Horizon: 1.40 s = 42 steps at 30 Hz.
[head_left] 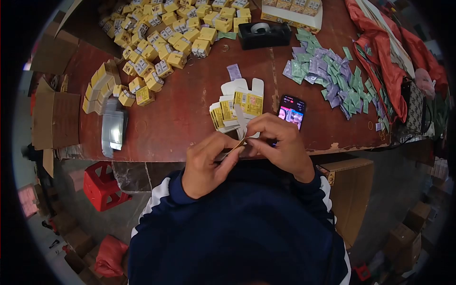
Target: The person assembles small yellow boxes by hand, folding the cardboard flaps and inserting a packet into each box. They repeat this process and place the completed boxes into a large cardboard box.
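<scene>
Between my two hands, close to the table's front edge, is a small flat carton, seen nearly edge-on with a white flap pointing up. My left hand pinches its left part between thumb and fingers. My right hand grips the right end with thumb and forefinger. Just beyond my fingers lie several flattened yellow-and-white cartons, overlapping each other. A single purple sachet rests past them. Right of the cartons, a phone with a lit screen is partly covered by my right hand.
Many folded yellow boxes heap at the back left. A black tape dispenser stands behind, beside a display tray. Green and purple sachets pile at right. Clear plastic sleeves lie left; a red stool stands below.
</scene>
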{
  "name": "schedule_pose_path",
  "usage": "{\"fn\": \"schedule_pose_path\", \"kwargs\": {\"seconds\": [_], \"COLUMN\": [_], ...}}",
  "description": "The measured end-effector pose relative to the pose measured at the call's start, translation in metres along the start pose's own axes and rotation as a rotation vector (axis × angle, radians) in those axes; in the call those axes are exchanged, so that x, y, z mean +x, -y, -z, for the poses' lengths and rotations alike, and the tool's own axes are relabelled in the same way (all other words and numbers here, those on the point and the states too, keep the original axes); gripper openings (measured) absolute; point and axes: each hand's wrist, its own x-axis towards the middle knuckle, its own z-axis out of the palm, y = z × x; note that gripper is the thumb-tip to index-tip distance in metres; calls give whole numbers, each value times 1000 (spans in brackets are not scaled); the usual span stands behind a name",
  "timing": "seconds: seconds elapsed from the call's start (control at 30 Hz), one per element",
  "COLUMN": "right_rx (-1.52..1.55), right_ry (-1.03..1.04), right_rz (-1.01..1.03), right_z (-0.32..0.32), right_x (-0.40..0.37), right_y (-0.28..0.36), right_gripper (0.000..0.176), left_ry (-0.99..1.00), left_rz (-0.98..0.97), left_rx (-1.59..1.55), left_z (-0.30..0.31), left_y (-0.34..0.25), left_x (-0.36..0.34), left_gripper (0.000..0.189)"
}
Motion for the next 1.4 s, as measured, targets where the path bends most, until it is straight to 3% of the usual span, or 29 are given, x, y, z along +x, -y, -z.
{"fn": "schedule_pose_path", "kwargs": {"seconds": [0.07, 0.1, 0.17, 0.33, 0.43, 0.5, 0.6, 0.63, 0.7, 0.77, 0.9, 0.97, 1.07, 1.13, 1.27, 1.4], "right_rx": [-26, -54, -51, -16, 116, 68, -85, -86, -126, -78, -60, 8, 174, -45, -3, 111], "right_ry": [-8, -13, 8, 46, 184, 335, 374, 373, 351, 286, 253, 150, -20, -25, -122, -122], "right_rz": [42, 85, 104, 102, 20, 67, 73, 74, -86, -45, 26, 41, 22, 301, 285, 171], "right_z": [3, 4, 4, 4, 10, 12, 9, 8, 7, 0, 3, 8, 9, 10, -13, -24], "right_x": [-3, -4, -5, -8, -8, -7, -4, -5, -6, -10, -10, -7, -10, -7, -16, -20], "right_y": [-5, -6, -1, 8, 12, 9, 15, 13, 6, 3, 4, 13, 0, -6, -11, -10], "right_gripper": [18, 19, 20, 22, 21, 20, 23, 23, 27, 29, 35, 36, 48, 56, 60, 59], "left_ry": [264, 264, 575, 569, 523, 488, 448, 379, 310, 344, 380, 327, 281, 211, 175, 243], "left_rz": [286, 288, 532, 501, 438, 417, 441, 335, 223, 301, 213, 332, 304, 256, 101, 156], "left_rx": [-410, -409, -787, -812, -782, -747, -770, -599, -427, -319, -351, -598, -730, -821, -894, -884], "left_z": [9, 15, 25, 22, 21, 20, 14, 11, 10, 11, 9, 8, 9, 0, -10, -9], "left_y": [0, 6, 15, 13, 19, 19, 13, 12, 10, 6, 21, 21, 16, 14, 21, 23], "left_x": [6, 10, 15, 13, 10, 9, 8, 6, 5, 5, -3, -2, 1, -4, -8, -9], "left_gripper": [19, 19, 25, 32, 38, 41, 44, 47, 50, 58, 66, 66, 65, 64, 59, 56]}}
